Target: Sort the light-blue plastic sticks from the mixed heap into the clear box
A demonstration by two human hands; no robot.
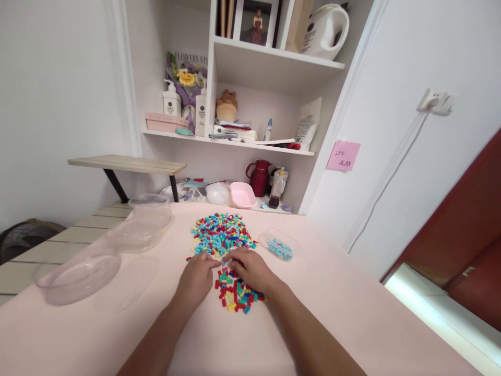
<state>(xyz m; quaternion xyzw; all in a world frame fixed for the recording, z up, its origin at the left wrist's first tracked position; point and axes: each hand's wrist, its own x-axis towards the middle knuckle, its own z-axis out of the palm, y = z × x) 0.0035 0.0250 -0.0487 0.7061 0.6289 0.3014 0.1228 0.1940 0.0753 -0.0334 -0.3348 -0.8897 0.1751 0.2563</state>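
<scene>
A heap of small coloured bricks in red, blue, yellow and green lies on the pale pink table. A smaller cluster of bricks sits nearer to me, between my wrists. My left hand and my right hand rest palm down at the heap's near edge, fingertips almost meeting among the bricks. Whether either hand pinches a brick is hidden by the fingers. To the right, a small clear dish holds only light blue bricks.
Three clear plastic containers stand in a row at the left. A wooden shelf juts out behind them. Wall shelves hold bottles, a red jug, a pink tub and a kettle.
</scene>
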